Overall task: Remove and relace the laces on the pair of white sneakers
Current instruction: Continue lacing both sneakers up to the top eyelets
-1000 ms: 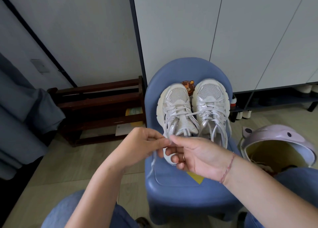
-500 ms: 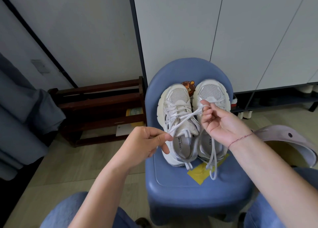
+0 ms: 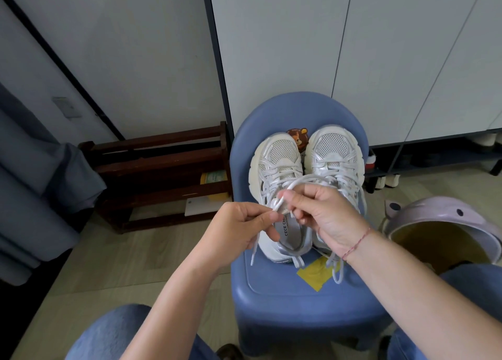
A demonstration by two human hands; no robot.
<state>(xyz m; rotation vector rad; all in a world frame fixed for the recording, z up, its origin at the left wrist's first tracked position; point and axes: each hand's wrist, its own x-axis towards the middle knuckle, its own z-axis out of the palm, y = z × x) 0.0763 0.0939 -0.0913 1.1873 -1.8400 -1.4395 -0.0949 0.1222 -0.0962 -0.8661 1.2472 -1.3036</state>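
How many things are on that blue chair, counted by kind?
Sneakers: 2
Yellow patch: 1
Lion sticker: 1
Total: 4

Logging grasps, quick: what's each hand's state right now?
Left hand: pinching the white lace.
Right hand: fingers curled round the same lace.
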